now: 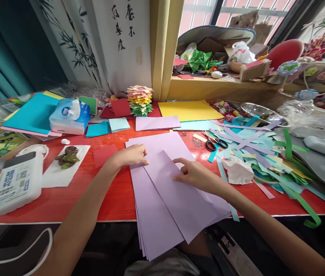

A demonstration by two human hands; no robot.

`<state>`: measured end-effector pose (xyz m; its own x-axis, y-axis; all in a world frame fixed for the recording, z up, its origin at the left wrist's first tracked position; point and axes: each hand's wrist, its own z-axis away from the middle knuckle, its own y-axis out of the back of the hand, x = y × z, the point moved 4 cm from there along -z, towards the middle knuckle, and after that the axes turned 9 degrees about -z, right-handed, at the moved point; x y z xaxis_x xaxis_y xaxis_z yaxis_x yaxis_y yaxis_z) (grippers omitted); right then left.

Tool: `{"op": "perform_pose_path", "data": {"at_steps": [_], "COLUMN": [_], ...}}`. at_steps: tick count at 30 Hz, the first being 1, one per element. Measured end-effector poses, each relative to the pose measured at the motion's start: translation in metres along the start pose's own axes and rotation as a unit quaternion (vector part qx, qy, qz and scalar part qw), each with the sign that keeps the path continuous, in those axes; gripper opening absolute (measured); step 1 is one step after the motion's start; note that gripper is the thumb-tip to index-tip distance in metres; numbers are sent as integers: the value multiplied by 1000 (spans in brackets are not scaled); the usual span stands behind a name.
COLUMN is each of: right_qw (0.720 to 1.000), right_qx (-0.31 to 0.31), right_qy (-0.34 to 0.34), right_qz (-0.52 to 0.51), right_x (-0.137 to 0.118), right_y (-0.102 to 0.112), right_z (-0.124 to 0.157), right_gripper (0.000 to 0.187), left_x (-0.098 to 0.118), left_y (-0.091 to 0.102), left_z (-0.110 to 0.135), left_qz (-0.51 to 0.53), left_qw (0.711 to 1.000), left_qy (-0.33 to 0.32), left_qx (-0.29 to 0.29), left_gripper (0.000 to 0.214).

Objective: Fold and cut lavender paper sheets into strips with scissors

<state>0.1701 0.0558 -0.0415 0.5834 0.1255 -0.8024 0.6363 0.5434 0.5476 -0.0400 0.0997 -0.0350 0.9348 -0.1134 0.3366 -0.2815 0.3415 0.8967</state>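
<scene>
A stack of lilac paper (156, 214) lies over the table's front edge, its near end hanging above my lap. On top of it a loose lilac sheet (176, 191) lies at a slant, its pointed far corner slightly raised. My left hand (133, 155) is closed, with curled fingers at the stack's upper left edge. My right hand (194, 172) has its thumb and forefinger bent around the slanted sheet near its far right side. Whether the fingertips pinch one layer or more is hidden. Black-handled scissors (216, 144) rest right of the stack.
Cut paper strips (266, 153) are heaped at right, with a crumpled tissue (237, 170) beside them. A tissue pack (69, 116), a white plastic box (17, 184) and food scraps on a napkin (64, 172) are at left. A folded-paper stack (140, 100) stands behind.
</scene>
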Motion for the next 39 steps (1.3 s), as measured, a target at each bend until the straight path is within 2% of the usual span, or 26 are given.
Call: {"op": "perform_pose_path", "data": {"at_steps": [5, 7, 10, 11, 12, 14, 16, 19, 24, 32, 39], "right_qw": [993, 990, 983, 983, 983, 971, 955, 944, 937, 921, 912], "right_qx": [22, 65, 157, 155, 127, 41, -9, 19, 79, 117, 115], "right_qy": [4, 29, 82, 92, 96, 94, 87, 83, 78, 89, 108], "right_qz": [116, 122, 37, -23, -93, -215, -283, -319, -332, -360, -378], "right_x": [-7, -10, -13, -13, -11, -8, -5, -1, -3, -8, -9], "right_y": [-2, 5, 24, 29, 32, 33, 32, 33, 34, 35, 33], "right_z": [1, -5, -20, -26, -32, -40, -43, -39, -32, -24, -23], "right_gripper": [58, 69, 90, 92, 88, 67, 44, 31, 30, 31, 28], "left_x": [1, 3, 11, 14, 17, 22, 23, 24, 28, 33, 35], "left_y": [-3, 1, 11, 15, 20, 28, 32, 33, 34, 39, 39], "left_z": [-2, -1, 4, 6, 9, 12, 15, 15, 19, 27, 29], "left_qz": [-7, 16, 89, 115, 137, 170, 201, 264, 332, 294, 283], "left_qw": [1000, 999, 993, 989, 983, 971, 958, 939, 913, 912, 909], "left_qy": [-22, -35, -68, -80, -89, -100, -104, -110, -147, -188, -200], "left_qx": [-11, -1, 35, 55, 79, 135, 179, 191, 187, 214, 231], "left_gripper": [16, 17, 19, 20, 21, 22, 22, 23, 30, 30, 30]}}
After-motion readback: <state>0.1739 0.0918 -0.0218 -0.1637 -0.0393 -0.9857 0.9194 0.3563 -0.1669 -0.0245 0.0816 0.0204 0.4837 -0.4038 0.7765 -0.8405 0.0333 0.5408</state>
